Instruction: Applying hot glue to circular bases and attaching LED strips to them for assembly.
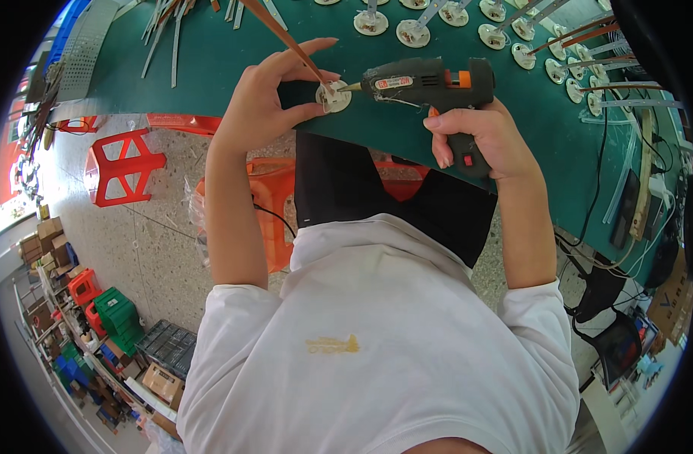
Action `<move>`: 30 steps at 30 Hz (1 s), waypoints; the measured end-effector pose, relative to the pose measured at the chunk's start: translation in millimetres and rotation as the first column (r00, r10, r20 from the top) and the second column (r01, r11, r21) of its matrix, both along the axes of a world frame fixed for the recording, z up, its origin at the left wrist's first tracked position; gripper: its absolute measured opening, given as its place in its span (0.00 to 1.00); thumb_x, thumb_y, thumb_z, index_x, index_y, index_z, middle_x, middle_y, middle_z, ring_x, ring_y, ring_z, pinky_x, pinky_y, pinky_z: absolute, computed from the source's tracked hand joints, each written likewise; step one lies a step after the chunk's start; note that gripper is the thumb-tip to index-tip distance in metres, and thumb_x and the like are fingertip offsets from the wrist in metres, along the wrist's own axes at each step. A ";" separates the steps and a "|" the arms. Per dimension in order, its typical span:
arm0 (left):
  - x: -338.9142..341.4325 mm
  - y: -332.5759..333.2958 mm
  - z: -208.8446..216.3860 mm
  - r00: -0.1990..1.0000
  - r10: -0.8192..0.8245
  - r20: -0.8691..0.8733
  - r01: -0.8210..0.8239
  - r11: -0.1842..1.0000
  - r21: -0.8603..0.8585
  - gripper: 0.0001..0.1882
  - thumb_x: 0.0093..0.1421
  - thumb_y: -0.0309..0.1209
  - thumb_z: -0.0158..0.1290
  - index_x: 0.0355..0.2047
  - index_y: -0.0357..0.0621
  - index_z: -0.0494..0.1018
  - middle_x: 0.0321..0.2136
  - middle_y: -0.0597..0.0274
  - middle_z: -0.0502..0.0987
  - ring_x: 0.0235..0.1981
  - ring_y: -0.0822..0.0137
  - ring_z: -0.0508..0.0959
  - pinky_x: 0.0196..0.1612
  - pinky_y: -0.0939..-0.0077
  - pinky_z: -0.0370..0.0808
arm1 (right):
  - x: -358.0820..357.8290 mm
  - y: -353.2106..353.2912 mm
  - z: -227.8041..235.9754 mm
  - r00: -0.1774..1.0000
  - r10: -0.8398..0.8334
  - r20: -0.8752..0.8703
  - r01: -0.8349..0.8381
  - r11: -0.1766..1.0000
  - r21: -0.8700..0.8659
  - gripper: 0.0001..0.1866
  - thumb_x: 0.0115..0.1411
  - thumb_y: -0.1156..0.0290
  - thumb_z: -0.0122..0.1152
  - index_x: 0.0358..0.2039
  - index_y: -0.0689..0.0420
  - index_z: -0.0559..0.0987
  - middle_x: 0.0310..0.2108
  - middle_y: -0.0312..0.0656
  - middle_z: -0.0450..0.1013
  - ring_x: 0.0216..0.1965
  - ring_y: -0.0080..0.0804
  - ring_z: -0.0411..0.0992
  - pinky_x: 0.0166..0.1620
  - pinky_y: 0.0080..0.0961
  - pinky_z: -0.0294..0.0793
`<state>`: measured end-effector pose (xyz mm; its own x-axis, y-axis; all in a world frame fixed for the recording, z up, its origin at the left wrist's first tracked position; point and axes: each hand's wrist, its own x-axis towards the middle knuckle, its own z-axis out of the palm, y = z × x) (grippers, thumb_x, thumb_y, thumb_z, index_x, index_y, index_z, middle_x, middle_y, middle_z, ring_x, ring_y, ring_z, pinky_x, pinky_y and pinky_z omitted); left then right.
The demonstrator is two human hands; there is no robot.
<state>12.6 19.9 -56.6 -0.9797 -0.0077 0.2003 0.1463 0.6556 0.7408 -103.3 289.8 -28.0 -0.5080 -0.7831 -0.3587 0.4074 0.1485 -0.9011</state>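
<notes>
Black glue gun (432, 83) | wht disc (336, 101) part-hid | brn strip (283, 32) (top cropped)

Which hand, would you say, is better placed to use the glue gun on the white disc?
Probably the right hand: it holds the glue gun with its nozzle at the white disc, while the left hand holds the disc's edge.

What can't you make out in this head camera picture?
All in the head view:
- Brown strip: upper end cut off by the top edge.
- Right hand: some fingers partly hidden by the glue gun.
- White disc: partly covered by the left hand; any fresh glue is too small to tell.
</notes>
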 end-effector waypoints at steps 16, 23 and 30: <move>0.2 1.0 2.0 1.000 0.001 0.007 -0.002 1.000 0.025 0.39 0.43 0.17 0.65 0.59 0.49 0.72 0.38 0.59 0.86 0.45 0.61 0.84 0.58 0.67 0.74 | 5.0 -5.8 -0.2 0.990 0.032 -0.138 -0.026 0.999 0.044 0.13 0.55 0.74 0.64 0.41 0.63 0.79 0.15 0.38 0.71 0.15 0.26 0.69 0.24 0.24 0.69; -0.3 2.0 5.2 1.000 0.013 0.005 -0.013 1.000 -0.005 0.34 0.43 0.17 0.66 0.54 0.45 0.75 0.41 0.59 0.85 0.45 0.60 0.84 0.58 0.66 0.75 | 1.0 -4.2 -3.3 0.987 0.067 -0.146 -0.062 0.997 0.035 0.14 0.57 0.73 0.63 0.43 0.64 0.79 0.16 0.37 0.71 0.16 0.26 0.70 0.25 0.25 0.70; -1.3 1.0 3.7 1.000 -0.001 -0.001 0.001 1.000 0.025 0.33 0.43 0.18 0.66 0.53 0.45 0.76 0.40 0.62 0.85 0.46 0.59 0.84 0.57 0.64 0.75 | 4.9 9.1 0.2 0.997 0.005 -0.075 -0.004 1.000 0.016 0.11 0.60 0.69 0.62 0.38 0.64 0.79 0.28 0.45 0.78 0.30 0.30 0.77 0.32 0.26 0.76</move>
<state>11.4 20.9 -52.9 -0.9795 -0.0117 0.2009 0.1476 0.6370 0.7566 -98.5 299.0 -27.8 -0.5303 -0.7803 -0.3315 0.3377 0.1643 -0.9268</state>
